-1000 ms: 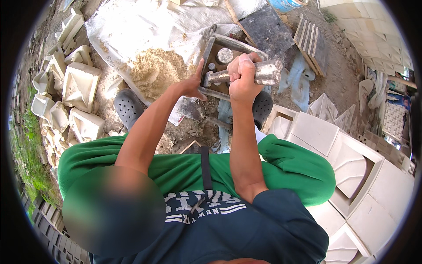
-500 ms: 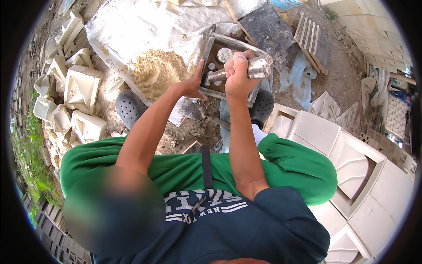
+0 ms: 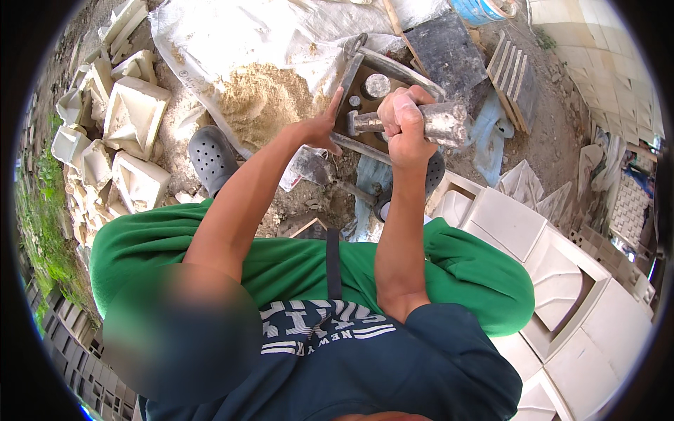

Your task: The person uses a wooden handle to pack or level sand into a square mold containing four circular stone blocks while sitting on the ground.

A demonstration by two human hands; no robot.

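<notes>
My right hand (image 3: 407, 126) is wrapped round a dusty metal tamper (image 3: 446, 125), its thick cylindrical end to the right and its thinner, flat-tipped end to the left. The tool lies roughly level over a box-shaped mould (image 3: 400, 69) with grey rims. Inside that mould stand a round-topped post (image 3: 377, 85) and a smaller peg (image 3: 355, 102); the tamper and hand hide part of the inside. My left hand (image 3: 319, 132) rests at the mould's near left corner, fingers spread along its side. Close below lies a dirty trowel (image 3: 310, 165).
A heap of sand (image 3: 260, 95) sits on a white sheet (image 3: 210, 42) to the left. Cast pale blocks (image 3: 135, 118) are piled at far left; more blocks (image 3: 502, 210) stand at right. A dark board (image 3: 435, 52) and slatted wood (image 3: 511, 77) lie beyond the mould.
The view has shifted, so the mould and both hands appear farther right. My right hand still grips the tamper, now turned more level. My left hand stays at the mould's corner.
</notes>
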